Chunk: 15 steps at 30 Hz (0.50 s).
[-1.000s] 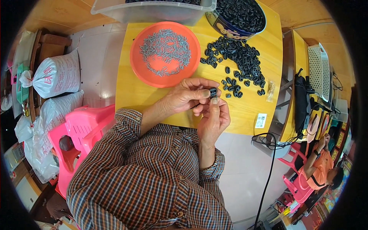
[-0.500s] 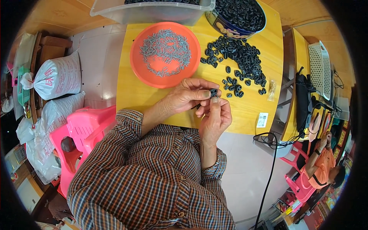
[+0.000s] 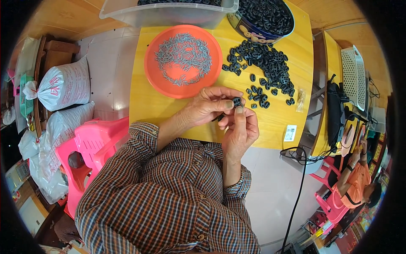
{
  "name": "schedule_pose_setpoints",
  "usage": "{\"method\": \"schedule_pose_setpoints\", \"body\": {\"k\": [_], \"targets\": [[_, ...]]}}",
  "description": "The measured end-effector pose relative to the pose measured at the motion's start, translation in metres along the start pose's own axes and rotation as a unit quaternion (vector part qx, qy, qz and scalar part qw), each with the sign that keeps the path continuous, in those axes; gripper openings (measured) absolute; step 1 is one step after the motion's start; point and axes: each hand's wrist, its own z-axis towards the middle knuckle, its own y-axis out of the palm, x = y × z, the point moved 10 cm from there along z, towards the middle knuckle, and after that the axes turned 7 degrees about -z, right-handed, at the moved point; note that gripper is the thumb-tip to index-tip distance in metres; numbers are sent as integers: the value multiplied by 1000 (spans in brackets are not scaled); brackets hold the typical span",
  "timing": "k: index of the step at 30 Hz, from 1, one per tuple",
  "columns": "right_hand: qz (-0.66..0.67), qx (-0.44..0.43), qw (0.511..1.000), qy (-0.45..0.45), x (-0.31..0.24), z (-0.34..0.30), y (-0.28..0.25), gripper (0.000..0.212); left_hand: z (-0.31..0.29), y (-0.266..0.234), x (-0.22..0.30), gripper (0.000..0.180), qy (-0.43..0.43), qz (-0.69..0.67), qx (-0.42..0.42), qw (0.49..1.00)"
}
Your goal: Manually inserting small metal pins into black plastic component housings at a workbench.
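Note:
A small black two-hole cord lock [image 3: 237, 101] is pinched between my two hands, above the near edge of the yellow table [image 3: 177, 116]. The thumb and fingers of my left hand [image 3: 205, 107] close on it from the left. My right hand [image 3: 240, 133] grips it from below, its thumb tip pressed against the lower side. Another black piece [image 3: 219, 118] shows partly under my left fingers; the rest of it is hidden. Just beyond my left hand, an orange dish [image 3: 152, 76] holds many thin grey metal pieces like small springs. More black cord locks [image 3: 268, 67] lie heaped beyond my right hand.
A round tin [image 3: 249, 31] and a clear plastic bin [image 3: 169, 16], both with black parts, stand at the far side. A small clear bag [image 3: 300, 101] and a white label [image 3: 290, 133] lie at the right. A pink chair [image 3: 97, 144] is left; another person [image 3: 355, 182] sits far right.
My right hand has shifted slightly right and its fingers have turned a little around the cord lock. The cord lock is tilted differently. My left hand keeps its hold.

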Motion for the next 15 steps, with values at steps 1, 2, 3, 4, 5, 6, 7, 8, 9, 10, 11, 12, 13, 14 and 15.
{"method": "schedule_pose_setpoints", "body": {"k": [1, 2, 3, 4, 5, 6, 7, 8, 9, 10, 11, 12, 13, 14, 15], "targets": [[8, -3, 1000, -4, 0, 0, 1, 15, 0, -2, 2, 30, 10, 9, 14, 1000], [8, -3, 1000, -4, 0, 0, 0, 15, 0, -4, 2, 30, 10, 9, 14, 1000], [6, -3, 1000, -3, 0, 0, -1, 15, 0, -1, 2, 30, 6, -2, -12, 1000], [5, -2, 1000, -2, 0, 0, -2, 15, 0, 3, 2, 30, 1, -13, -37, 999], [5, -2, 1000, -1, 1, -1, -2, 15, -1, 2, 2, 30, 1, -13, -36, 999], [-10, 0, 1000, 1, 1, -1, -3, 15, -1, 2, 1, 30, -10, -23, -36, 999], [-25, 2, 1000, 4, 1, -1, -3, 16, -1, 2, -1, 30, -21, -33, -36, 999], [-25, 2, 1000, 4, 1, -2, -3, 16, -1, 2, -1, 30, -21, -33, -36, 999], [-41, 13, 999, 4, 0, -3, -4, 16, -2, 1, -2, 29, -21, -21, -26, 999], [-57, 24, 998, 3, -1, -4, -6, 17, -2, 0, -2, 29, -22, -9, -17, 1000], [-57, 23, 998, 3, -1, -4, -6, 17, -2, 1, -3, 29, -21, -9, -16, 1000], [-58, 25, 998, 2, -1, -3, -6, 17, -1, 1, -2, 30, -11, 0, -16, 1000], [-60, 27, 998, 1, -1, -4, -6, 17, -1, 1, -1, 30, -1, 9, -16, 1000], [-59, 27, 998, 1, -2, -4, -6, 17, -1, -1, -1, 30, -1, 10, -16, 1000], [-59, 28, 998, 1, -3, -4, -6, 17, 0, -3, -2, 30, -4, 11, -21, 1000]]}}
